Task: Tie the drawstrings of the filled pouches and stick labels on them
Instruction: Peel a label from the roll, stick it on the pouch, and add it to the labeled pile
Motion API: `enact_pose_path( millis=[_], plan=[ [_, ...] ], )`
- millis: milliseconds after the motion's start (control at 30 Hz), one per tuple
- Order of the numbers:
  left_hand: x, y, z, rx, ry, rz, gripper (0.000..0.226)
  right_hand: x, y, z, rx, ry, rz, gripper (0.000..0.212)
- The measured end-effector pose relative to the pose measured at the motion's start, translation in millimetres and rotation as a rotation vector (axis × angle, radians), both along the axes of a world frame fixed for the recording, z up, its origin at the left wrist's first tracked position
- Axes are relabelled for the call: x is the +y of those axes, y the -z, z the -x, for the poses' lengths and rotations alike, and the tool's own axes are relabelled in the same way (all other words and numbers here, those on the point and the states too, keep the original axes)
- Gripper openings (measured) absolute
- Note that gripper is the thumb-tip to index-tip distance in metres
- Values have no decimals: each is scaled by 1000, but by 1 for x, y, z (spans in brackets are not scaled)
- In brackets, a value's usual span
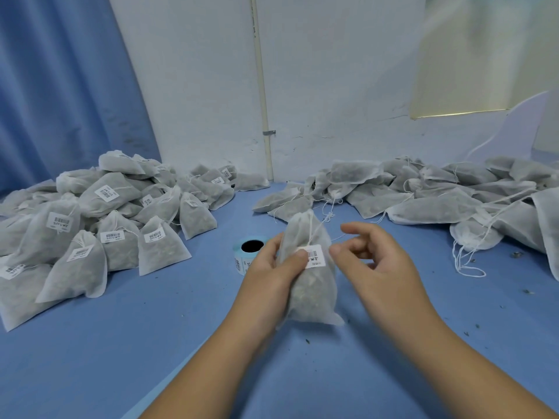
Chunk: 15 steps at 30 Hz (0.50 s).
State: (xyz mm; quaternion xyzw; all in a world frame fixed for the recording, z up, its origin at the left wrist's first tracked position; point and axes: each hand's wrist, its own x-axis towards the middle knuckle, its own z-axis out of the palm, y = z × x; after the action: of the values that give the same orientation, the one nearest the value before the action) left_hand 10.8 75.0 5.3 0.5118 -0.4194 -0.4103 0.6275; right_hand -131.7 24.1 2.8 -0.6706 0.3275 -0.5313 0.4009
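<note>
My left hand (272,270) grips a filled white mesh pouch (311,294) upright above the blue table, thumb pressing the edge of a white barcode label (314,257) stuck on its front. The pouch's neck is gathered, and its drawstring (325,220) trails up and to the right. My right hand (378,258) hovers just right of the label with loosely curled fingers, holding nothing that I can see. A roll of labels (249,252) with a blue core lies on the table behind my left hand.
A heap of labelled, tied pouches (99,225) fills the left of the blue table (151,328). A heap of unlabelled pouches (438,195) with loose strings spreads across the back right. Dark crumbs dot the table at right. The white wall stands close behind.
</note>
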Motion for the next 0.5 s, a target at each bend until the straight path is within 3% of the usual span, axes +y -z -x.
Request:
enact_pose_path(
  millis=[67,133,267,333,500],
  plan=[
    [-1,2,1,-7,13,18,24,-2,1,0,-4,-64,-134,47],
    [-1,4,3,-17,24,33,29,-3,4,-1,32,-153,-231,55],
    [-1,9,3,-19,28,47,17,-5,7,1,-11,-268,-284,25],
    [-2,10,2,1,15,22,23,-8,8,2,5,-269,-272,13],
    [-3,13,2,-14,2,4,39,-6,9,1,12,-289,-289,8]
  ],
)
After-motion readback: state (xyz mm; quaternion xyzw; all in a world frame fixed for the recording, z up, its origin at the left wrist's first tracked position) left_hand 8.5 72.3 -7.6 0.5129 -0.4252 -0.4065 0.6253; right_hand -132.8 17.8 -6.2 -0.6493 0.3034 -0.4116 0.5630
